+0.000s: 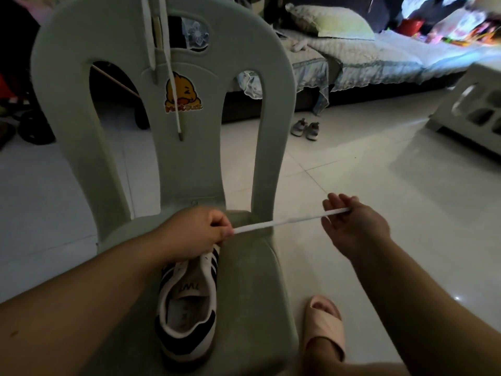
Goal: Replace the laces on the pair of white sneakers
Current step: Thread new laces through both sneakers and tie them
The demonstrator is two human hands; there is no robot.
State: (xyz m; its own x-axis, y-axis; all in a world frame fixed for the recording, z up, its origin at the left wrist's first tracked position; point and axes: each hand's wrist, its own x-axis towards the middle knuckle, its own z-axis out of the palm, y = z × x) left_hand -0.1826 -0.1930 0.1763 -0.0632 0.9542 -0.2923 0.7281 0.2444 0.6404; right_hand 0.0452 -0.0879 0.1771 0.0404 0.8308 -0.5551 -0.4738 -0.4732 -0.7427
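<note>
A white sneaker [187, 302] with dark stripes lies on the seat of a pale green plastic chair [249, 280], heel toward me. My left hand [198, 232] rests over its front and pinches one end of a flat white lace [284, 219]. The lace runs taut to the right into my right hand [352, 223], which holds its other part between thumb and fingers. Two more white laces [162, 50] hang down over the chair's backrest. The front of the sneaker is hidden under my left hand.
My foot in a pink slipper [325, 327] stands on the tiled floor right of the chair. A small pair of grey shoes [305, 128] sits near a bed [366, 50]. A white plastic crate [477, 104] is at the right.
</note>
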